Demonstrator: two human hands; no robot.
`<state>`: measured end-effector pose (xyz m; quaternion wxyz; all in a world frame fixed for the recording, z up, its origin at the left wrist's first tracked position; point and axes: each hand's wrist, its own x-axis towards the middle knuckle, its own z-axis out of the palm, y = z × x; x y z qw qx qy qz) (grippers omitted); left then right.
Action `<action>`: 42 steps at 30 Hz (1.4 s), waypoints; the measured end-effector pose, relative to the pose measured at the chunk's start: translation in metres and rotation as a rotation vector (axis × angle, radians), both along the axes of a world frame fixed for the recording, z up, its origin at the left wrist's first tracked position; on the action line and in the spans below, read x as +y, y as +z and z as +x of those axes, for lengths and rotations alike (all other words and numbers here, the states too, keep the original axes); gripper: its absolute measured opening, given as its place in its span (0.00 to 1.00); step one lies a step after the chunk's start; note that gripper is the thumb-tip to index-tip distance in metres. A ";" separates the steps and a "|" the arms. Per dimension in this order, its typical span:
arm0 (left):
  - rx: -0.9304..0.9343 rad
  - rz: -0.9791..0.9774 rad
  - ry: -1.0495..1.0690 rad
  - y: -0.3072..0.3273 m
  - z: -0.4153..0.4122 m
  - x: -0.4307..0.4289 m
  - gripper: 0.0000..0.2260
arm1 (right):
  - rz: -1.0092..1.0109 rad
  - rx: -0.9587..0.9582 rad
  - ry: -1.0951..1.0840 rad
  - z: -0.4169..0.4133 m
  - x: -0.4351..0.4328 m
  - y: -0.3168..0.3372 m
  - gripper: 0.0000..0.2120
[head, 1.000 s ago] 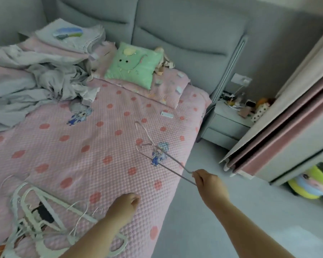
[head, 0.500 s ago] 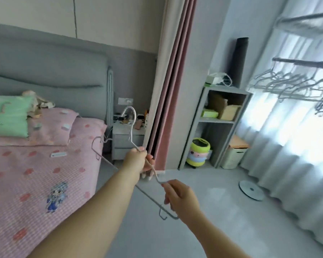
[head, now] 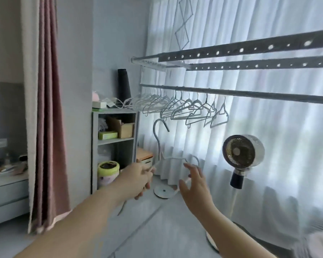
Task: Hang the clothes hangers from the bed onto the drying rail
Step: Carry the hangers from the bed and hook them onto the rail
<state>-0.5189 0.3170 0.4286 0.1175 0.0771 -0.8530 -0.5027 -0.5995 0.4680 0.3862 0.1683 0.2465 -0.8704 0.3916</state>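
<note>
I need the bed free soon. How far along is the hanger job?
Done: a row of hangers already hangs on the lower drying rail. In hand: the left hand grips a wire hanger, hook up, below the rail; the right hand reaches for it, fingers spread. Left: hooking it on; the bed is out of view, so any remainder is unknown.

- Hangers (head: 185,108) hang in a row on the drying rail (head: 250,94), before the curtain (head: 287,127).
- Shelf unit (head: 116,140) stands left of that row.
- Fan (head: 243,151) stands right of it, below the rail.
- Loose hanger (head: 159,146) sits under the row, in the left grip (head: 138,177).
</note>
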 end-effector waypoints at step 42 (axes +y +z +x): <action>0.359 -0.338 -0.258 0.136 -0.522 0.180 0.07 | 0.602 0.665 -0.707 -0.471 0.235 0.188 0.25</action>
